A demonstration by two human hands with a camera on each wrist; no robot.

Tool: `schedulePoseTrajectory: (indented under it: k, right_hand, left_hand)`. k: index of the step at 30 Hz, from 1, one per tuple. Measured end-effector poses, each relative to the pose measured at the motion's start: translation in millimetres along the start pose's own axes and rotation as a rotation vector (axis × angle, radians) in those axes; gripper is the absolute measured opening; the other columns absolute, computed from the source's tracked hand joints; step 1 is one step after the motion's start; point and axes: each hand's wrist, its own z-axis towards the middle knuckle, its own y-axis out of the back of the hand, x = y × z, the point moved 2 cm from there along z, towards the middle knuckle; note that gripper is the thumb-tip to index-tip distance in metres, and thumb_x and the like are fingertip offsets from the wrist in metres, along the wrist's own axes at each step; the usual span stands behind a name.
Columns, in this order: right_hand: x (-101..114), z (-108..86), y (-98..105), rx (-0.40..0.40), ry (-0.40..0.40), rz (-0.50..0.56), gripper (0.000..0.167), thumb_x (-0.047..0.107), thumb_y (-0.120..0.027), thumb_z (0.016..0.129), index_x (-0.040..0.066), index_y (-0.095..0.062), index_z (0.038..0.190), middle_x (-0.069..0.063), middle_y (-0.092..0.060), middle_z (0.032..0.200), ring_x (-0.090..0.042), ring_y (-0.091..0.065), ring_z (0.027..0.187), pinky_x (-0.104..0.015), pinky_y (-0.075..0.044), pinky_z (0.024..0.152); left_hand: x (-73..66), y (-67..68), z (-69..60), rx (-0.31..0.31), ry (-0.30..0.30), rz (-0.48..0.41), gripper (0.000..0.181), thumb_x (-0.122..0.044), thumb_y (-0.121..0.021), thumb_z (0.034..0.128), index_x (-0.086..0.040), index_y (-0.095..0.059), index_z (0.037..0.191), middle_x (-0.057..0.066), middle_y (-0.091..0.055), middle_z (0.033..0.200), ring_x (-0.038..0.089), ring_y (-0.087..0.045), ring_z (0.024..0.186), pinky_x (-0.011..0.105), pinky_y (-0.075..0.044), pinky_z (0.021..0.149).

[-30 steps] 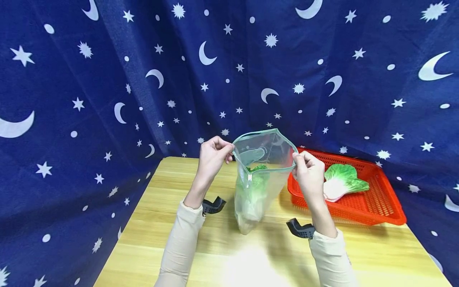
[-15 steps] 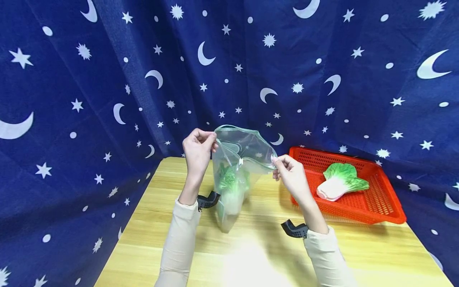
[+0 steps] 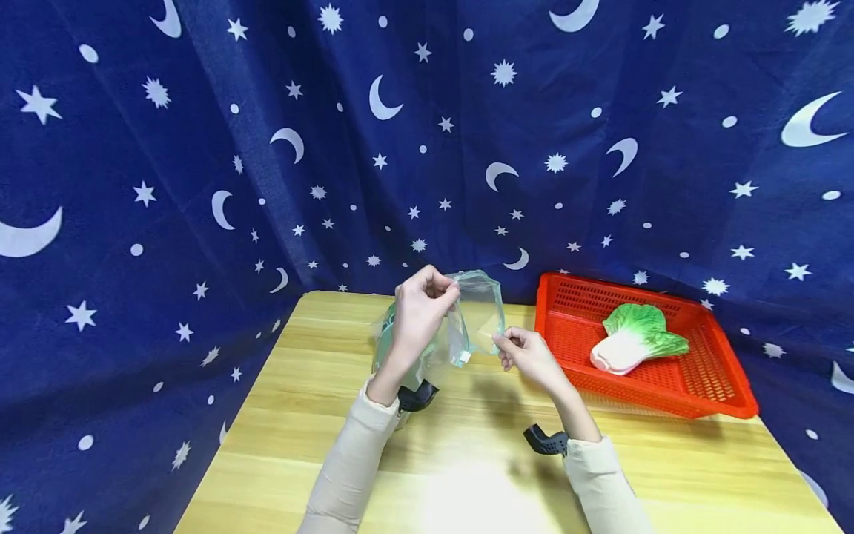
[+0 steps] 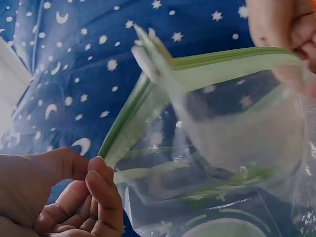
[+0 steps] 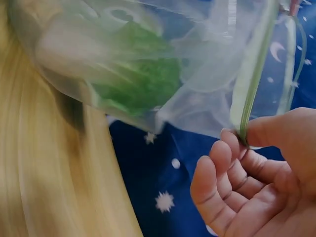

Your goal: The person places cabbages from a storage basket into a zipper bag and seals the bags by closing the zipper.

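The left hand (image 3: 416,315) pinches one side of the rim of a clear bag (image 3: 482,311) with a pale green zip edge. The right hand (image 3: 530,357) pinches the rim's opposite side, lower and to the right. In the left wrist view, the bag's mouth (image 4: 232,61) gapes between both hands, and the left thumb and finger grip the green edge. A blurred green cabbage (image 5: 138,74) lies inside the bag in the right wrist view. The bag's body leans left behind the left forearm, which partly hides it in the head view.
A red perforated basket (image 3: 680,393) stands on the right of the wooden table (image 3: 320,356), with a white and green cabbage (image 3: 634,343) in it. A blue curtain (image 3: 427,148) with moons and stars hangs behind and to the left.
The hands first carried the bag left; since then the left hand has come right and down, and the right hand lower. The bag's mouth has turned towards the right and its body now tilts left.
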Motion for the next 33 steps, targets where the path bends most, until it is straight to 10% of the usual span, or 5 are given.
schedulePoseTrajectory:
  k: [13, 22, 26, 33]
  right_hand:
    - [-10.2, -27.7, 44.1, -0.034, -0.123, -0.168, 0.033, 0.028, -0.061, 0.095, -0.005, -0.063, 0.095, -0.009, -0.064, 0.069, -0.019, -0.064, 0.060, -0.035, -0.056, 0.058]
    - [-5.1, -30.1, 118.3, -0.251, -0.241, -0.335, 0.044, 0.035, -0.057, 0.094, -0.006, -0.055, 0.111, -0.010, -0.065, 0.089, -0.006, -0.059, 0.065, -0.024, -0.053, 0.060]
    - [-15.5, -27.2, 154.7, -0.235, -0.350, -0.507, 0.051, 0.042, -0.051, 0.092, -0.007, -0.061, 0.098, -0.015, -0.062, 0.082, -0.018, -0.055, 0.070, -0.028, -0.045, 0.061]
    - [-43.5, -21.6, 206.1, -0.070, -0.504, -0.636, 0.084, 0.054, -0.034, 0.096, -0.024, -0.044, 0.124, -0.047, -0.041, 0.127, -0.051, -0.056, 0.104, -0.047, -0.052, 0.081]
  left_hand:
    - [38.9, -28.8, -22.8, 0.147, 0.217, -0.076, 0.005, -0.004, -0.067, 0.0813, -0.003, -0.064, 0.077, 0.012, -0.074, 0.083, 0.008, -0.061, 0.050, 0.024, -0.054, 0.049]
    - [49.2, -25.1, -24.3, 0.149, 0.248, -0.070, 0.004, -0.004, -0.068, 0.0785, -0.005, -0.064, 0.077, 0.009, -0.072, 0.075, 0.009, -0.059, 0.047, 0.024, -0.051, 0.045]
    - [48.7, -22.7, -24.9, 0.160, 0.260, -0.038, 0.004, -0.005, -0.067, 0.0791, -0.005, -0.064, 0.077, 0.006, -0.069, 0.070, 0.018, -0.062, 0.048, 0.029, -0.053, 0.045]
    - [47.3, -23.0, -25.3, 0.199, 0.288, -0.034, 0.004, -0.006, -0.067, 0.0800, -0.002, -0.065, 0.081, 0.008, -0.069, 0.070, 0.040, -0.065, 0.059, 0.031, -0.054, 0.047]
